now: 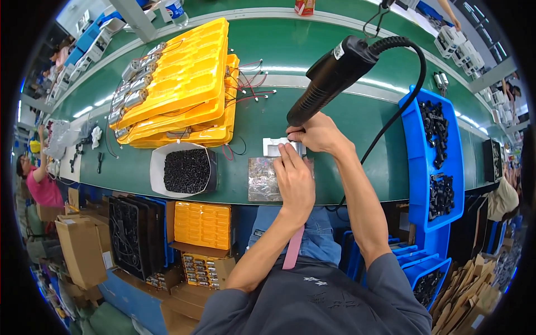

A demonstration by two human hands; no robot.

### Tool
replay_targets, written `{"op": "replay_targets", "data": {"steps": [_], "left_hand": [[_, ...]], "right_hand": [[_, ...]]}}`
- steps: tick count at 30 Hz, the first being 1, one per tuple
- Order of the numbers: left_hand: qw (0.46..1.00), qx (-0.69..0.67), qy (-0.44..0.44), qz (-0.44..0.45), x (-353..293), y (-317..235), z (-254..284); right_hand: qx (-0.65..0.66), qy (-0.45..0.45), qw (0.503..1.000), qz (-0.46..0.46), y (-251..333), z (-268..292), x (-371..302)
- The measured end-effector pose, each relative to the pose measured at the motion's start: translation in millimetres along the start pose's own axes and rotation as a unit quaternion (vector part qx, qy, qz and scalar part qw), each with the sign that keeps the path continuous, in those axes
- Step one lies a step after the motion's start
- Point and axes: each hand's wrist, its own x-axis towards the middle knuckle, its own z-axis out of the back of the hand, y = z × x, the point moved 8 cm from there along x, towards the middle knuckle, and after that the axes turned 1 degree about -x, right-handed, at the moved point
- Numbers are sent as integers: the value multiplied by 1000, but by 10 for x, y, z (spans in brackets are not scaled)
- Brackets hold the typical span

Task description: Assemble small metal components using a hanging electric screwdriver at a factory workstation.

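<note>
A small white part [269,146] with a recess sits on the green bench in front of me. The fingers of my left hand [296,181] are bent over it and hold it from the near side. A silvery piece [301,149] shows beside those fingers, mostly covered. Just beyond, my right hand [321,134] is closed in a pinch at the part's far edge; what it pinches is hidden. Above that hand hangs a black electric screwdriver [335,78], tilted, with its lower end close to my fingers. A grey metal plate [263,181] lies beneath my left hand.
Yellow trays [184,72] with silver motors and wires are stacked at left. Nearer stands a white-lined box of black screws [187,170]. A blue bin [416,162] of black parts stands at right. The screwdriver's cable [421,67] loops down past my right forearm.
</note>
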Motion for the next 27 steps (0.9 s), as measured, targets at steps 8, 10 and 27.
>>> {"op": "replay_targets", "data": {"steps": [8, 10, 27], "left_hand": [[999, 4, -37, -4, -23, 62, 74], [998, -61, -20, 4, 4, 92, 70], [947, 178, -112, 244, 2609, 2295, 2612]], "right_hand": [[89, 12, 996, 27, -207, -138, -21], [224, 32, 973, 47, -224, -138, -21], [154, -150, 973, 89, -132, 187, -390]]}}
